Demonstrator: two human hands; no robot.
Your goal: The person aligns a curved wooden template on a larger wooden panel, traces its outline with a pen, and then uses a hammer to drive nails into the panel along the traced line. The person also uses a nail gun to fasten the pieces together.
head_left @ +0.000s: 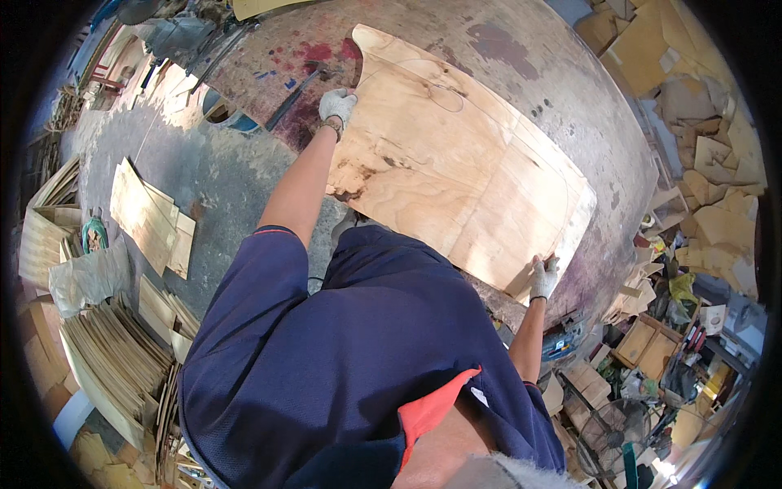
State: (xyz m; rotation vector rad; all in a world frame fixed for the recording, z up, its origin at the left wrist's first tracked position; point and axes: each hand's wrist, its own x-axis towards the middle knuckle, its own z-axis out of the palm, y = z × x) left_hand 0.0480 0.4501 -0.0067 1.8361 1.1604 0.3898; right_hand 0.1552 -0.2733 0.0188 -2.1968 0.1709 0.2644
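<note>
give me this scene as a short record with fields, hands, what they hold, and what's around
left hand: gloved left hand grips the far left edge of the large pale plywood sheet with pencilled curves
right hand: gloved right hand grips the sheet's near right corner
sheet: lies flat on the stained grey worktable
on table: long dark metal bar beside the left hand
left floor: stacks of thin plywood strips
right side: pile of plywood offcuts

Both gloved hands, left [336,105] and right [543,279], clamped at arm's length, arms outstretched.
</note>
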